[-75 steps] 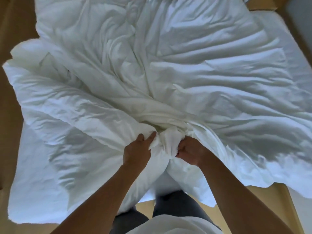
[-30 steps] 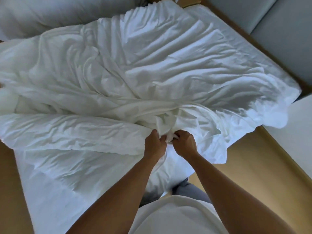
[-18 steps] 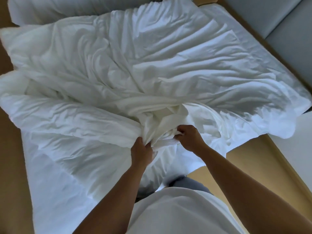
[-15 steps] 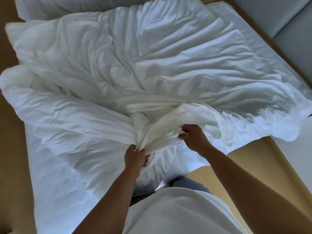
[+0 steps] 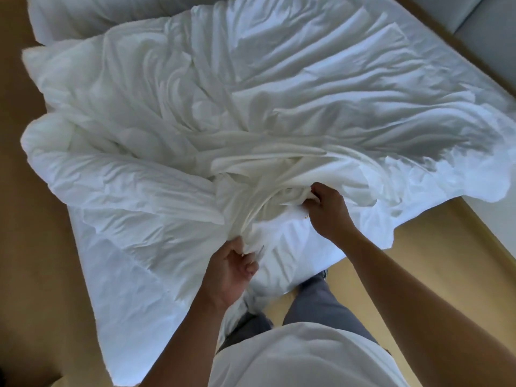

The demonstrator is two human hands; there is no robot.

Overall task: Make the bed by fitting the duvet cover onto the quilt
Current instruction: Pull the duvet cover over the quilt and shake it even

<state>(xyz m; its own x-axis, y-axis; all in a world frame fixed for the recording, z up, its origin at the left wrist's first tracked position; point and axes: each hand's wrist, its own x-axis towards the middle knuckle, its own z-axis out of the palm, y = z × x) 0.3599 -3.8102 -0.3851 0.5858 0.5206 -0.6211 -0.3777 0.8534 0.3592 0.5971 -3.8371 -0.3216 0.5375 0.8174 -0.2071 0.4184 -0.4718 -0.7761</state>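
From my feed, both hands are gripping: the left hand (image 5: 233, 270) has its fingers curled round a bunch of the duvet cover (image 5: 279, 88) at the bed's (image 5: 117, 317) near edge, the right hand (image 5: 325, 209) pinches another fold just beyond. I count one cover and two hands; the quilt I can't tell apart.

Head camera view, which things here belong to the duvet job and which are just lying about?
In the job:
- duvet cover
- left hand gripping cover fabric
- right hand pinching cover fabric

Lying about:
- pillow
- wooden floor
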